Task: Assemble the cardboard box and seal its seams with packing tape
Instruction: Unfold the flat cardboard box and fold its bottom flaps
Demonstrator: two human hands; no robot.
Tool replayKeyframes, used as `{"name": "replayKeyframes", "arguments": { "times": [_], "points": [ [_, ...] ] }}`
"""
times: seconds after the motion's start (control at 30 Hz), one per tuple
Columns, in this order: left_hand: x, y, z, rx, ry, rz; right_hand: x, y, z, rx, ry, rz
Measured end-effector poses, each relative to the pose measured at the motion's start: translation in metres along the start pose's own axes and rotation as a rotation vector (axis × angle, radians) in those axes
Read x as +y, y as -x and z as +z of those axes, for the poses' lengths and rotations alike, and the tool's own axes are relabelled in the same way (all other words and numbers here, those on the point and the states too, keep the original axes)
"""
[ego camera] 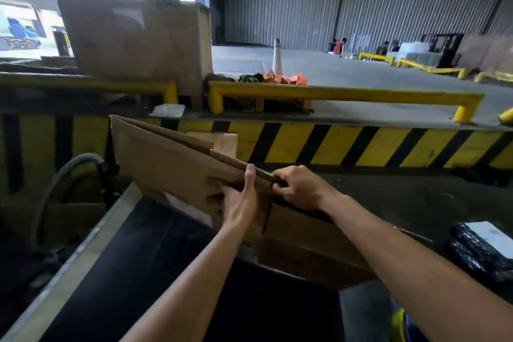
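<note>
Cardboard box (172,164), folded flat, stands tilted on edge above the black conveyor belt (144,272). The right hand (301,189) curls round its upper edge. Close beside it, the left hand (241,200) seems pressed flat against its face.

a flattened cardboard box (172,164) stands tilted on edge over the black conveyor surface (138,258); the left hand (240,203) lies against its near panel, thumb up to the top edge; the right hand (298,189) curls its fingers (280,184) over that edge just beside; a yellow-and-black striped dock edge (361,144) runs behind
</note>
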State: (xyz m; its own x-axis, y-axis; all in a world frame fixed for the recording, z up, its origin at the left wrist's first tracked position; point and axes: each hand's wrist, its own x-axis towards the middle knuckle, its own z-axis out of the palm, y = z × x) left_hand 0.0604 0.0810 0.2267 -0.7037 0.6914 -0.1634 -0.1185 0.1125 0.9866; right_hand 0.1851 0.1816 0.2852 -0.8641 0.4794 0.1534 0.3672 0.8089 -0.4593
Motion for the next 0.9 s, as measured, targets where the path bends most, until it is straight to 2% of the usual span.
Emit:
{"name": "replayKeyframes", "arguments": {
  "times": [0.2,0.33,0.57,0.73,0.9],
  "points": [
    [0.029,-0.008,-0.007,0.072,-0.13,0.037,-0.01,-0.006,-0.018,-0.006,-0.195,0.073],
    [0.031,-0.01,-0.01,0.049,-0.171,0.034,-0.01,-0.007,-0.018,-0.037,-0.325,0.123],
    [0.029,-0.018,-0.02,0.019,-0.196,0.015,-0.009,-0.013,-0.016,-0.09,-0.418,0.157],
    [0.027,-0.026,-0.023,0.041,-0.232,0.023,-0.005,-0.02,-0.011,-0.046,-0.409,0.207],
    [0.027,-0.032,-0.032,0.043,-0.246,0.033,0.001,-0.041,0.002,0.084,-0.258,0.246]
  ]
}}
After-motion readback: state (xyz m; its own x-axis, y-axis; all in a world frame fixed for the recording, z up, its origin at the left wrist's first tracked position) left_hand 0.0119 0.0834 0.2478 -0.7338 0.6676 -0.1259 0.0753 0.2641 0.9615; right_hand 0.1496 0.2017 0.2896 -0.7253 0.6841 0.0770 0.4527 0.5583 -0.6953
